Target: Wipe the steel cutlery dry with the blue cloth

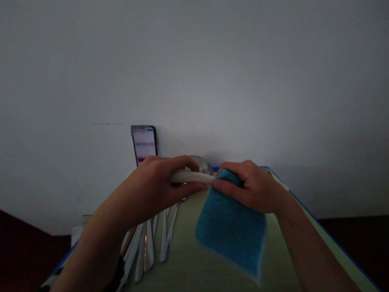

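My left hand is closed around a smooth white utensil, held level above the table; it narrows toward the right, and its exact kind does not show. In my right hand a blue cloth is pinched, its lower part hanging down as a loose flap. The right thumb and a fold of the cloth meet the narrow end of the white utensil, whose tip is hidden there. Several metal pieces of cutlery lie below and beside my left forearm, handles toward me.
A phone with a timer on its screen leans against the pale wall. Partly hidden behind my hands is a round, shiny metal dish. The light green tabletop has a blue edge and meets the wall at the back.
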`<action>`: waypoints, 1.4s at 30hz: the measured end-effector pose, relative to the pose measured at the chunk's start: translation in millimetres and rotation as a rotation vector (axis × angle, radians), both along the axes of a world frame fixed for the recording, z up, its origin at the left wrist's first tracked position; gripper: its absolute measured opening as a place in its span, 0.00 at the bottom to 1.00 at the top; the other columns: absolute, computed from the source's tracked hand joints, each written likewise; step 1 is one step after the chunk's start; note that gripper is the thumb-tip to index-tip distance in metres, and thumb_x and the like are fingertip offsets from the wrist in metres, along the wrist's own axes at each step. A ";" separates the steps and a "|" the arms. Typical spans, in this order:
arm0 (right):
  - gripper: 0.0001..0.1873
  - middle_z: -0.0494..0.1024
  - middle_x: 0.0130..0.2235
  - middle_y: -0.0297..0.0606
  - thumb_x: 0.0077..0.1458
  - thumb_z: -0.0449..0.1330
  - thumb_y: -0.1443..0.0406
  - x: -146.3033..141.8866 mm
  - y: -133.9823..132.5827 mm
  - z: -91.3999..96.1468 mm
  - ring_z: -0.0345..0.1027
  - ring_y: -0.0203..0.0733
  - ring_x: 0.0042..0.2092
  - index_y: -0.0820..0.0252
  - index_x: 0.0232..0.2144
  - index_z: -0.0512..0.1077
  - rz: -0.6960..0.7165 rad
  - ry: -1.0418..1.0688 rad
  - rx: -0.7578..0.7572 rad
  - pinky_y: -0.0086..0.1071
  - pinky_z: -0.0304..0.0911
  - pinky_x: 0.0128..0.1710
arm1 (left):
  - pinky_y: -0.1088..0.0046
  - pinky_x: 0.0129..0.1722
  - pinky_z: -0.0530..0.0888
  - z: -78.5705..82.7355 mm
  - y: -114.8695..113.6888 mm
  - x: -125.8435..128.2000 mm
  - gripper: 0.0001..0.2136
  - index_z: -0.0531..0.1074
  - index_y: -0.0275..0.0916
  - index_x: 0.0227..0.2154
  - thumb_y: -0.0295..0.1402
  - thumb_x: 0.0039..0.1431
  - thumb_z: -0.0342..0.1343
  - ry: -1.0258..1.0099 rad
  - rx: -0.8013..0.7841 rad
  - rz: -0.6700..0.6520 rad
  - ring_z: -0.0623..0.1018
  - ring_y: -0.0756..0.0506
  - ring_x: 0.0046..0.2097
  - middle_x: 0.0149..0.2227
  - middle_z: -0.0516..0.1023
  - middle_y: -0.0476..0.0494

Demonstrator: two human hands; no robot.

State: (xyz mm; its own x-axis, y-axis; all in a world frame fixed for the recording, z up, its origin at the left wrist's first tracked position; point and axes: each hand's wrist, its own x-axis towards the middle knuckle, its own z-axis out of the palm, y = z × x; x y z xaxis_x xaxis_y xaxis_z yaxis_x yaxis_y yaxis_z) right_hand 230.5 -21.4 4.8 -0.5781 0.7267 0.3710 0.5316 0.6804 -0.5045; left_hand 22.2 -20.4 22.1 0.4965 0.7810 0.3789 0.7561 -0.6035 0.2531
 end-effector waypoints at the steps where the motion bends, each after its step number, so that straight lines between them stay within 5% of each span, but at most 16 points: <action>1: 0.15 0.62 0.20 0.28 0.54 0.49 0.55 0.4 0.3 -0.1 0.55 0.28 0.22 0.61 0.26 0.65 0.010 0.005 -0.014 0.24 0.49 0.22 | 0.80 0.22 0.63 0.4 -0.3 0.3 0.14 0.72 0.43 0.33 0.46 0.48 0.54 -0.011 0.008 -0.011 0.71 0.53 0.21 0.20 0.74 0.54; 15: 0.04 0.65 0.24 0.28 0.51 0.53 0.65 0.9 -0.7 -0.3 0.57 0.29 0.25 0.59 0.31 0.66 0.033 0.012 -0.110 0.23 0.54 0.24 | 0.84 0.17 0.61 0.7 3.0 -4.0 0.13 0.71 0.40 0.32 0.43 0.48 0.57 -0.097 -0.046 -0.075 0.68 0.56 0.18 0.17 0.71 0.56; 20: 0.14 0.69 0.32 0.30 0.49 0.56 0.59 9.1 0.9 -4.0 0.61 0.31 0.30 0.56 0.39 0.64 0.040 0.087 -0.224 0.23 0.58 0.27 | 0.83 0.19 0.63 -4.4 7.0 -10.5 0.13 0.71 0.39 0.31 0.44 0.47 0.57 -0.093 -0.038 -0.044 0.69 0.55 0.19 0.18 0.71 0.56; 25: 0.14 0.68 0.28 0.29 0.49 0.56 0.55 13.3 4.8 -4.7 0.61 0.30 0.29 0.58 0.35 0.66 0.011 0.105 -0.261 0.22 0.57 0.26 | 0.81 0.18 0.61 -7.3 6.4 -16.1 0.15 0.68 0.38 0.29 0.46 0.50 0.53 -0.012 -0.099 0.007 0.69 0.53 0.19 0.17 0.70 0.54; 33: 0.13 0.70 0.30 0.28 0.52 0.55 0.57 6.7 0.9 -0.7 0.62 0.28 0.30 0.59 0.36 0.66 0.090 0.060 -0.197 0.21 0.57 0.27 | 0.75 0.30 0.65 -10.2 -2.3 2.1 0.13 0.67 0.40 0.35 0.42 0.58 0.45 0.116 -0.147 -0.177 0.71 0.49 0.31 0.29 0.72 0.48; 42: 0.15 0.70 0.28 0.28 0.50 0.56 0.55 4.6 3.7 -2.1 0.62 0.28 0.28 0.58 0.35 0.67 0.092 -0.004 -0.215 0.22 0.56 0.26 | 0.77 0.26 0.62 -8.5 -0.5 4.2 0.17 0.68 0.39 0.30 0.43 0.61 0.38 0.185 -0.225 -0.213 0.67 0.51 0.26 0.22 0.67 0.51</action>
